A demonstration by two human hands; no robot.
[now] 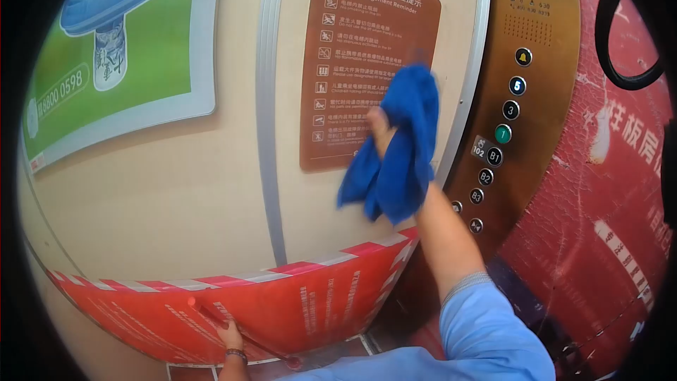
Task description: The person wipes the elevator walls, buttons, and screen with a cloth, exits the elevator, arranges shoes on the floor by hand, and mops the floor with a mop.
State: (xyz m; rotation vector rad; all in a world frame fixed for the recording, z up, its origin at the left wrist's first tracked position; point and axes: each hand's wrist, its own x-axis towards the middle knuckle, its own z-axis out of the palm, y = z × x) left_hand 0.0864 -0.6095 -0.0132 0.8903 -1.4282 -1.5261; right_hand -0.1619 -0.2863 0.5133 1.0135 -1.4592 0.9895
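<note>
My right hand (381,131) is closed on a blue cloth (402,159) and holds it over the right part of a brown notice (345,77) on the elevator wall. Loose folds hang below the fingers, and the cloth hides some of the notice's text. Its edges are slightly blurred. Low in view, my left hand (229,336) grips a thin red pole (204,310), which slants down to the right. Most of the fingers are hidden, and I cannot tell what kind of tool the pole belongs to.
To the right stands a gold button panel (518,28) with floor buttons, the "1" button (503,134) lit green. A green poster (155,70) hangs on the left wall. Red sheeting with striped edging (282,310) covers the lower wall. A worn red surface (592,134) lies beyond the panel.
</note>
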